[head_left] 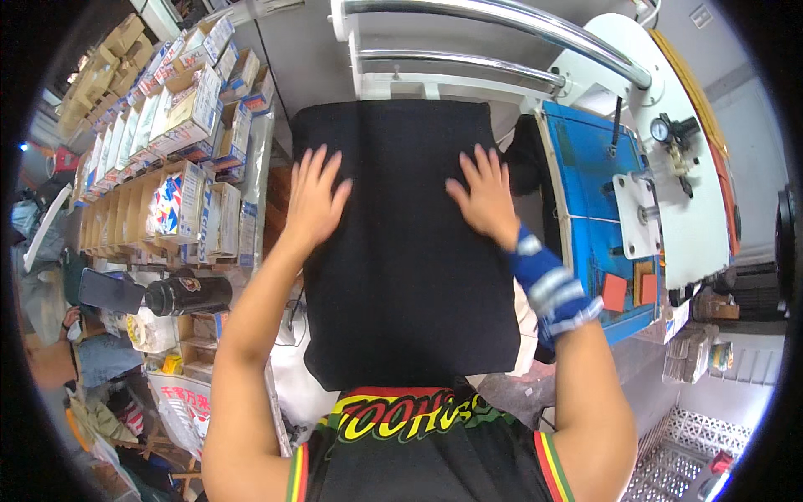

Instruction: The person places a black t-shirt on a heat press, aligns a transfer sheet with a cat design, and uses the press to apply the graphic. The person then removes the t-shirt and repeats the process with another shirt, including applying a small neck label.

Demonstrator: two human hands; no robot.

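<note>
A large piece of black fabric (410,251) lies spread flat in front of me, its near end reaching my shirt. It looks stretched over a flat board, which it hides. My left hand (316,197) rests on its left edge with the fingers apart. On the right edge lies my right hand (487,194), fingers spread and pointing away from me. Neither hand holds anything. A blue and white cloth band (548,280) is wrapped round my right wrist and forearm.
Chrome rails (502,29) cross the far side. A blue machine bed (590,209) with red blocks (615,293) stands right, beside a white panel with a pressure gauge (660,128). Cardboard boxes (188,109) fill shelves on the left, above a black flask (192,294) and a phone (111,291).
</note>
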